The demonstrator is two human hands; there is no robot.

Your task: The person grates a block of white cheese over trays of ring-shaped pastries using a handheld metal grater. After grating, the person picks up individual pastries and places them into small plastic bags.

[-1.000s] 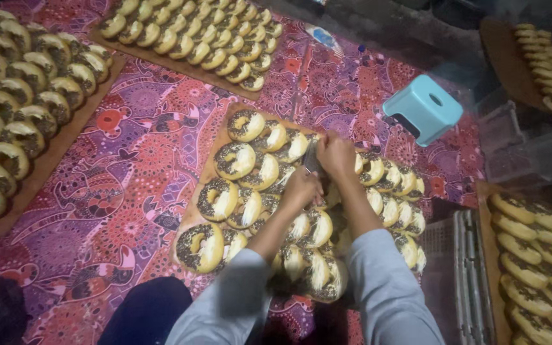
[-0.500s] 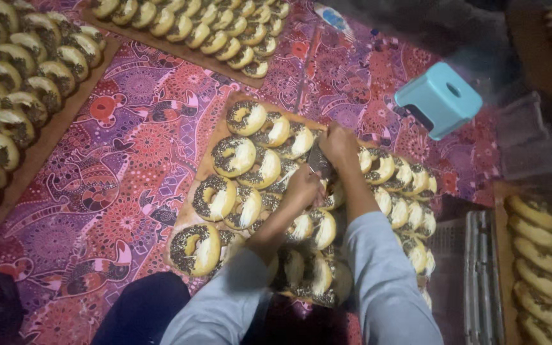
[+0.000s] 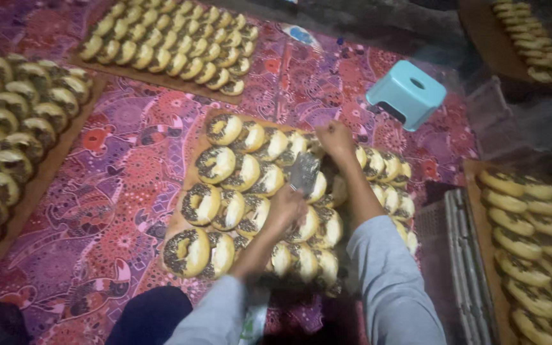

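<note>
**Crowded tray, tight squeeze for the scraper**

While working over the middle tray (image 3: 194,167) of chocolate-sprinkled doughnuts (image 3: 215,164), left hand (image 3: 287,207) clenched on the handle of a metal scraper (image 3: 303,172), blade up amid the overlapping rows. Right hand (image 3: 335,137) closed at the tray's far edge, just beyond the blade; contents of that grip, cannot tell. Risk from here, likely: blade gouging neighbouring toppings, or nudging leaning doughnuts off the tray onto the patterned cloth (image 3: 122,160). Blue stool (image 3: 407,92) beyond the tray, well apart.
</note>
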